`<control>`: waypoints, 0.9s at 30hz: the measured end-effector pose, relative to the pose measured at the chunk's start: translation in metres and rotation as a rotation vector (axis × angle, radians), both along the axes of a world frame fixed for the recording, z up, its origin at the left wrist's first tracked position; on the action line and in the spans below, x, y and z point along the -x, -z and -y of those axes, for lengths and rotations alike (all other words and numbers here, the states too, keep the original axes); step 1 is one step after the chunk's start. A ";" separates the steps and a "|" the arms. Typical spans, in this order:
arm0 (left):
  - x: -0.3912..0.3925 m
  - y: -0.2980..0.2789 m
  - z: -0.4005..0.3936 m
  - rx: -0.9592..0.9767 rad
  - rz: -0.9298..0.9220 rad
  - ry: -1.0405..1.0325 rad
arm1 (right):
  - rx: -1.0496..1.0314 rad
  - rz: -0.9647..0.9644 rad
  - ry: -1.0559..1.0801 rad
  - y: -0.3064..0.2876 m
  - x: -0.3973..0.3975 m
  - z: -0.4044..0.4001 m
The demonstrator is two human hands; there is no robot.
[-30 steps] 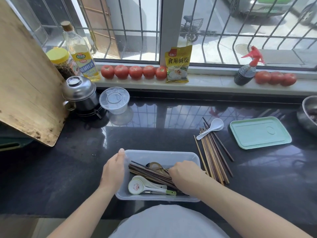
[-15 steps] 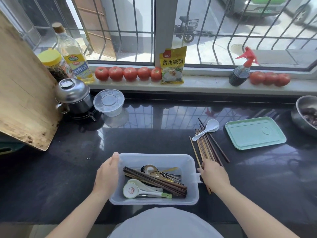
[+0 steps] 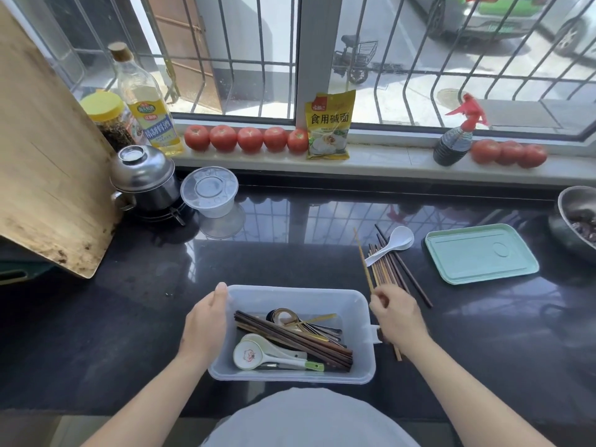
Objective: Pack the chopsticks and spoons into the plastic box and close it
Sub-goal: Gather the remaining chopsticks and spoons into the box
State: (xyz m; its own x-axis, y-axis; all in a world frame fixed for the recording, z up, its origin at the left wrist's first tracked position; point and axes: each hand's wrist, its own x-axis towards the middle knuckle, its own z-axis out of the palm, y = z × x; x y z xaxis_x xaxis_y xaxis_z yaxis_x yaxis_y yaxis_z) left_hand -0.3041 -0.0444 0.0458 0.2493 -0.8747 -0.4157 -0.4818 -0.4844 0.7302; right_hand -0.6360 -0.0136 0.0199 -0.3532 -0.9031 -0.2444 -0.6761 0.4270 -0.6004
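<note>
Right hand [image 3: 398, 314] has left the box [image 3: 361, 375] and now pinches a pale chopstick [image 3: 362, 256] off the pile [image 3: 392, 269]; left hand [image 3: 206, 321] grips the box's edge, so packing continues.

Black counter [image 3: 290, 253]: plastic box [image 3: 364, 372], chopsticks [image 3: 392, 272], white spoon [image 3: 398, 238], green lid [image 3: 480, 253].
</note>
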 end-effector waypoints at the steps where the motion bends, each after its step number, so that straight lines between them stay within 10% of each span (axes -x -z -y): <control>1: 0.000 0.000 0.000 -0.001 -0.002 0.000 | 0.126 0.056 0.030 -0.016 -0.004 0.006; 7: 0.000 0.000 0.000 -0.003 -0.017 -0.019 | 0.495 0.276 -0.218 -0.109 -0.049 0.009; 13: 0.001 -0.001 0.000 -0.008 -0.036 -0.037 | -0.325 -0.417 -0.911 -0.057 -0.097 0.002; 22: 0.001 -0.003 -0.001 -0.011 -0.035 -0.023 | -0.268 -0.535 -0.871 -0.037 -0.116 0.009; 27: 0.000 -0.002 -0.001 -0.011 -0.024 -0.025 | 0.269 -0.211 -0.287 -0.059 -0.063 0.005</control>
State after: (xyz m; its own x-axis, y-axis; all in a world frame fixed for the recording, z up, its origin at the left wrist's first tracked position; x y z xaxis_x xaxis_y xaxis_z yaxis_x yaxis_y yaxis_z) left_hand -0.3042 -0.0438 0.0473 0.2612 -0.8635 -0.4315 -0.4517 -0.5043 0.7359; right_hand -0.5732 -0.0181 0.0794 -0.0962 -0.9934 0.0628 -0.8641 0.0521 -0.5006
